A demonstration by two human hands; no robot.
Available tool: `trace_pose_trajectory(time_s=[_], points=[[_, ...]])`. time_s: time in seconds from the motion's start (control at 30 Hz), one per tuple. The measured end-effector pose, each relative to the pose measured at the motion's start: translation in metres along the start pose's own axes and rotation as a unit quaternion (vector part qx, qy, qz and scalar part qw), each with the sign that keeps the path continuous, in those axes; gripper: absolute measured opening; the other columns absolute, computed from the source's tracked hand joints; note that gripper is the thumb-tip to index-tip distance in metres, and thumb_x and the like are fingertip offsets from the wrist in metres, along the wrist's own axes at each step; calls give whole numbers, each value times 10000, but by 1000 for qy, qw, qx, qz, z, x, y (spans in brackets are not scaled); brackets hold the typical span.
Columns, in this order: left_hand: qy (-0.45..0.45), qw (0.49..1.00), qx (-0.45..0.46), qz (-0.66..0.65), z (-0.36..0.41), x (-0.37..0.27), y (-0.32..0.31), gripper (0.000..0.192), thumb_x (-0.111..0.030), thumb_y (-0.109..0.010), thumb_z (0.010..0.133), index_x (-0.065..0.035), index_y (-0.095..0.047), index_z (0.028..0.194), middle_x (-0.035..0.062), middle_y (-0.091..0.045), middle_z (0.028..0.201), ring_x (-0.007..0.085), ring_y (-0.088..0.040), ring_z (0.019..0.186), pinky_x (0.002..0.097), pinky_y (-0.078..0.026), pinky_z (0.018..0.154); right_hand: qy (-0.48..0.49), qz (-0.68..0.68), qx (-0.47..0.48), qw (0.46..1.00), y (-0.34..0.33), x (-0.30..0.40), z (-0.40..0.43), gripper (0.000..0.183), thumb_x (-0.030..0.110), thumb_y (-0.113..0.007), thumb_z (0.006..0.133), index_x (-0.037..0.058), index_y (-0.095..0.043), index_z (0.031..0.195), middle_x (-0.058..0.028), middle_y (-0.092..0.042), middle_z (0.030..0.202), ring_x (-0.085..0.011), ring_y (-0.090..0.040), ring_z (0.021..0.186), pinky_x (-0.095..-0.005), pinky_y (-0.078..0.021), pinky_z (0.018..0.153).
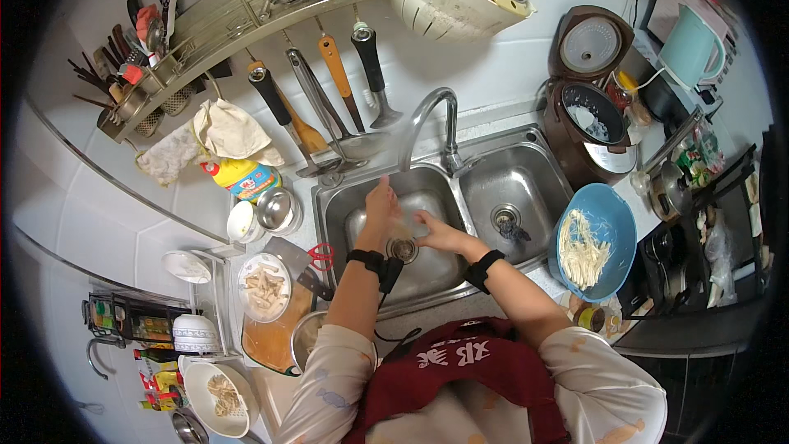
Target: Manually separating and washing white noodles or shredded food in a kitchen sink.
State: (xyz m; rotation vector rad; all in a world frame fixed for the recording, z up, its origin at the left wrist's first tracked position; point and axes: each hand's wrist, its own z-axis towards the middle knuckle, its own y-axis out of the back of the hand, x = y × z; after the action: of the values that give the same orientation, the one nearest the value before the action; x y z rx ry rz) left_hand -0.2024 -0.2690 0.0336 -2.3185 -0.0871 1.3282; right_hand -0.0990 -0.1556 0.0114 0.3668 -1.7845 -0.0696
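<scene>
Both my hands are over the left basin (431, 197) of a double stainless steel sink. My left hand (383, 206) is raised with its fingers stretched out, just below the mouth of the curved chrome faucet (425, 98). Facing it, lower and to the right, is my right hand (442, 234), its thumb and fingers spread. No object shows in either hand, though motion blurs the fingers. Between them, beneath, lies the basin's drain strainer (404, 250). Red-handled scissors (320, 256) rest at the basin's left rim.
At right, a blue basket (625, 246) holds enoki mushrooms (582, 253), near an open rice cooker (585, 154). Left of the sink, a cleaver (296, 262) and a plate of pale strips (265, 287) lie over a wooden cutting board (271, 339). Utensils (336, 77) hang behind.
</scene>
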Motion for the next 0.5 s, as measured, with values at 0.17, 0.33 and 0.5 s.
trace_pose_trajectory(time_s=[0.17, 0.33, 0.5], points=[[23, 987, 110, -116, -14, 5, -14, 376, -395, -457, 793, -91, -385, 584, 18, -336, 478, 151, -359, 425, 276, -334, 399, 79, 121, 1, 989, 0, 26, 16, 614, 83, -584, 657, -11, -267, 1174, -127, -387, 1098, -181, -356, 1047, -262, -301, 858], [-39, 984, 165, -55, -27, 1, -15, 281, -336, -475, 796, -61, -432, 752, 34, -435, 626, 164, -454, 526, 299, -413, 450, 85, 193, -33, 977, 2, 18, 23, 442, 60, -552, 664, 0, -371, 1063, -78, -452, 930, -138, -431, 906, -240, -341, 803], [-181, 946, 141, 228, -27, 2, -6, 240, -188, -502, 782, -34, -421, 947, 88, -512, 819, 183, -537, 645, 285, -462, 530, 9, 227, 87, 970, 9, 26, 22, 182, 107, -502, 698, 42, -457, 862, -16, -449, 676, -97, -452, 557, -240, -446, 540]])
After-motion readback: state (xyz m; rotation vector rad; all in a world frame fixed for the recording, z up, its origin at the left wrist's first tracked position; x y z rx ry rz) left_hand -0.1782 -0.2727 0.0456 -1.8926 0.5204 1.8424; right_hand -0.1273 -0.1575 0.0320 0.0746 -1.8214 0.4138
